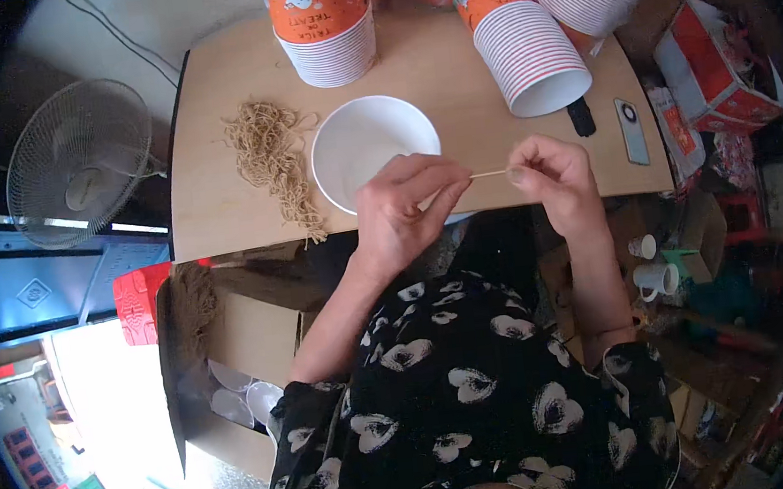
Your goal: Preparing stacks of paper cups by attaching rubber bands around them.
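A short tan cord [488, 174] is stretched taut between my two hands above the table's front edge. My left hand [402, 208] pinches its left end between thumb and fingers, just over the near rim of a white paper tub [371, 114]. On the right, my right hand [563, 183] grips the other end, with its fingers curled. The tub's open mouth faces me, and my left hand hides part of its near side. Left of it lies a tangled pile of tan cords [270, 152], with some strands hanging over the table edge.
Nested orange-and-white paper tubs [331, 57] stand at the back. Another nested stack [531, 52] lies tilted at the right, near a black object [581, 119] and a phone [632, 132]. A fan [82, 166] stands left; a cardboard box [255, 342] sits below the table.
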Demonstrator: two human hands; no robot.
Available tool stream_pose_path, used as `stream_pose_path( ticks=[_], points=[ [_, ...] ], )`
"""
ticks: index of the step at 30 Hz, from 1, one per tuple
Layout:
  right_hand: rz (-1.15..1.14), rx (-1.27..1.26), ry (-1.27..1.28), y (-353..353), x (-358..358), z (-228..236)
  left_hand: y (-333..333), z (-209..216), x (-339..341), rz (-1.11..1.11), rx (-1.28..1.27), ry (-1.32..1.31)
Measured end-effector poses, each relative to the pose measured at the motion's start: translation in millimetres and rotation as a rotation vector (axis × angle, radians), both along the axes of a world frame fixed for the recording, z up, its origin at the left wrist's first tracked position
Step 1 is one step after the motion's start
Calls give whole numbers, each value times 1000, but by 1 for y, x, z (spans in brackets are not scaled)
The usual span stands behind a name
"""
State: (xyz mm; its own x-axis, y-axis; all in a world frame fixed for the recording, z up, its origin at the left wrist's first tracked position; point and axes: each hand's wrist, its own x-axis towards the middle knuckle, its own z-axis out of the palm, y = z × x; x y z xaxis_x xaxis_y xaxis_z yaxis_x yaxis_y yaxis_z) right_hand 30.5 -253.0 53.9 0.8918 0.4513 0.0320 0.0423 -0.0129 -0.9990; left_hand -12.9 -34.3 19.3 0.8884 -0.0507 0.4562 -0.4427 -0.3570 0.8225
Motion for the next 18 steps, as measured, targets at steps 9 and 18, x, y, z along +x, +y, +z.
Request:
stream_pose_path(
  ticks=[9,18],
  points=[
    [-181,299,-27,-27,-14,10,10,-23,-20,367,420,-203],
    [-134,800,-91,-33,-7,14,13,-28,-20,399,433,-143]
  ],
)
